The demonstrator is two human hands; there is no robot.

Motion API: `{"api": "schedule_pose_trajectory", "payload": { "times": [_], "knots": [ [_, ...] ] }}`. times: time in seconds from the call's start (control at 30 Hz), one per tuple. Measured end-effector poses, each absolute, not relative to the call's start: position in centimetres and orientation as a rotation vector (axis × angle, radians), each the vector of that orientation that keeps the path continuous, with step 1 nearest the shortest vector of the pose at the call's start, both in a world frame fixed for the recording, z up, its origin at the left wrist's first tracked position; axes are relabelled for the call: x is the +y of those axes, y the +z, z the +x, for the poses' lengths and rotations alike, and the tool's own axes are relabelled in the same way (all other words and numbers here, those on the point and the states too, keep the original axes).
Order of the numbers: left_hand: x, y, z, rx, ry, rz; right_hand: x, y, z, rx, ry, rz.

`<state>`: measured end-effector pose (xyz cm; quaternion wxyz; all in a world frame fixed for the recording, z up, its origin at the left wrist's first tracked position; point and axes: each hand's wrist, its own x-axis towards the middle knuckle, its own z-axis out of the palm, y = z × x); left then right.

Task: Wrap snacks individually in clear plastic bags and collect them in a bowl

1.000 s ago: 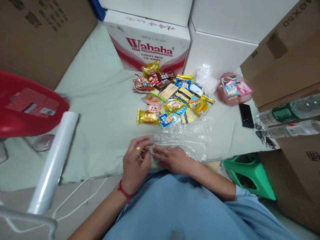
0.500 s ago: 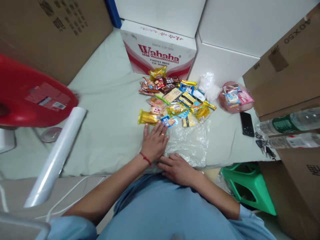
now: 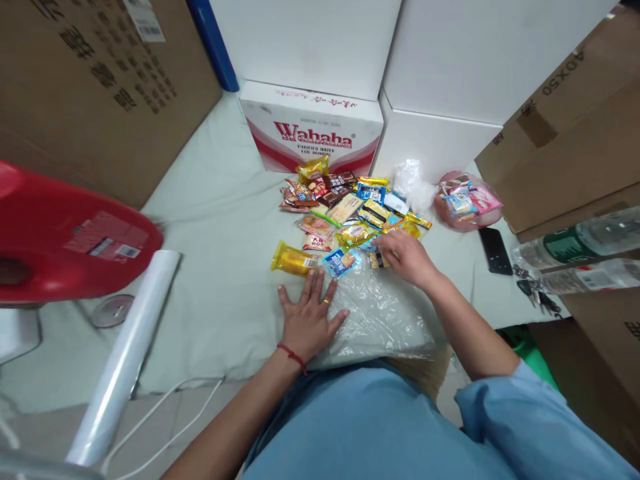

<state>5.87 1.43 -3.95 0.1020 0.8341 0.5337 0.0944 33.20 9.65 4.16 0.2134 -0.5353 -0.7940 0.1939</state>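
My left hand (image 3: pixel 309 317) lies flat with fingers spread, partly on a clear plastic sheet or bag (image 3: pixel 385 317). Its fingertips are just below a yellow-wrapped snack (image 3: pixel 294 259) and a blue snack packet (image 3: pixel 341 262). My right hand (image 3: pixel 411 257) reaches to the near right side of the snack pile, fingers bent together at a yellow-and-black snack packet (image 3: pixel 379 260) that they partly cover. Beyond lie several wrapped snacks, among them a yellow packet with a black band (image 3: pixel 374 214), a beige packet (image 3: pixel 345 209) and a red-and-white packet (image 3: pixel 317 241).
A Wahaba-style white and red carton, lettered Wahaha (image 3: pixel 315 133), stands behind the snacks. To the right are a pink bowl (image 3: pixel 445 217) of snacks, a phone (image 3: pixel 496 251), keys (image 3: pixel 537 293) and plastic bottles (image 3: pixel 595 233). A red jug (image 3: pixel 75 233) and white roll (image 3: pixel 125 360) are left.
My right hand has moved from the cloth's front edge up and right to the snacks. My left hand has spread its fingers and stays near the same snacks. The view has tilted slightly.
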Motion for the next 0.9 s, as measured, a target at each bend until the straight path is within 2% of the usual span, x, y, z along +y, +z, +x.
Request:
{"api": "schedule_pose_trajectory", "payload": {
  "times": [0.07,0.23,0.43,0.5,0.7,0.83,0.9],
  "knots": [
    [1.4,-3.9,5.8,1.578,0.282,2.462,14.2,3.2,33.0,-2.364,0.361,-1.488],
    [1.2,-4.1,5.7,1.573,0.279,2.488,19.5,0.9,32.6,-2.668,0.335,-1.425],
    [1.2,-4.1,5.7,1.587,0.283,2.458,17.5,3.1,36.6,-2.288,0.350,-1.585],
    [1.2,-4.1,5.7,1.586,0.265,2.460,15.5,4.3,38.2,-2.030,0.481,-1.582],
    [1.2,-4.4,5.5,1.583,0.257,2.507,8.4,4.6,37.4,-1.452,1.298,-1.588],
    [1.4,-4.7,5.6,1.603,0.205,2.535,6.2,3.3,33.5,-1.531,1.645,-1.619],
    [1.5,-4.7,5.7,1.619,0.184,2.533,5.7,3.5,32.1,-1.774,1.567,-1.691]
  ]
}}
